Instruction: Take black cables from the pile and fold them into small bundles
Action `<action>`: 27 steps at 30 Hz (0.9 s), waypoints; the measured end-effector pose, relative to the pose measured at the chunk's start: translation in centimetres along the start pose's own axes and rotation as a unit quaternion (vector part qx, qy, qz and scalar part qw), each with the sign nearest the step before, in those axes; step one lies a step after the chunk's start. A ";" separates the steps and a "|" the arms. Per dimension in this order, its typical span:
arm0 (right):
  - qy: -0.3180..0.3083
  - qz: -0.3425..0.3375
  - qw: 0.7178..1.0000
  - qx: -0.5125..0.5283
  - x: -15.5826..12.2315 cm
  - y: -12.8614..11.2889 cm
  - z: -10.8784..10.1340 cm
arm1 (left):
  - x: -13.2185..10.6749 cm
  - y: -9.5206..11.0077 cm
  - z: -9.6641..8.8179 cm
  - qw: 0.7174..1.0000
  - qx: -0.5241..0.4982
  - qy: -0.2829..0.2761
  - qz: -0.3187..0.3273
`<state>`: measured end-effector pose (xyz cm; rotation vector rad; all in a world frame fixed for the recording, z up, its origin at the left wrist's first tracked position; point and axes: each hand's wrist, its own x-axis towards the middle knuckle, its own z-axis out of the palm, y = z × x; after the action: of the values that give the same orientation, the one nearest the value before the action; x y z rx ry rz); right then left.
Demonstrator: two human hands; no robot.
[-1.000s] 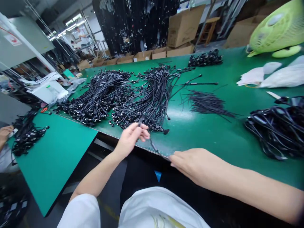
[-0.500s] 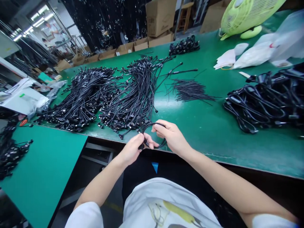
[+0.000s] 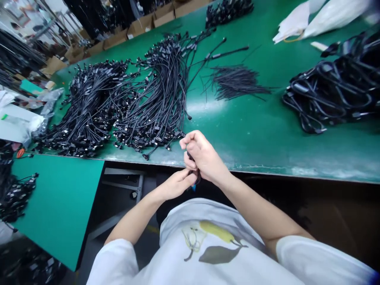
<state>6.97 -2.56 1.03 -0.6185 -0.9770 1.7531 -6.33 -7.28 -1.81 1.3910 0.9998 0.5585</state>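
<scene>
My left hand (image 3: 176,185) and my right hand (image 3: 203,156) meet just off the front edge of the green-topped workbench (image 3: 237,134). Both hands close on a short black cable (image 3: 192,173), most of which is hidden by my fingers. Just beyond my right knuckles lie the ends of two large heaps of black cables with small connectors (image 3: 89,109) (image 3: 157,95). A bundle of thicker coiled black cables (image 3: 332,93) lies to the right, and a bunch of thin black wires (image 3: 237,81) lies between.
A lower green mat (image 3: 56,206) with black cables (image 3: 16,198) lies left of the bench. Another black bundle (image 3: 228,11) sits at the far edge, white plastic bags (image 3: 335,14) lie at the top right, and cardboard boxes (image 3: 139,27) stand behind the bench.
My hands have drawn closer together and nearer my body, closing around the cable loop that showed earlier. The view has tilted down, and the green fan has left the frame.
</scene>
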 end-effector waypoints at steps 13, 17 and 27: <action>-0.094 -0.001 0.995 0.029 0.5 -1.0 -2.1 | 0.7 2.3 3.0 0.867 -0.473 -0.042 -0.147; -0.069 -0.001 0.997 0.028 0.8 -1.1 -3.2 | 1.3 2.4 3.6 0.862 -0.483 -0.012 -0.150; -0.242 -0.292 0.583 -0.718 -1.8 -4.3 -7.4 | 1.1 1.9 0.4 0.992 0.087 0.066 -0.063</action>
<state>15.55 -1.07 0.55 -0.5901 -2.6278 0.1360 -5.01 -6.31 -0.28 1.4461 1.2588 0.4833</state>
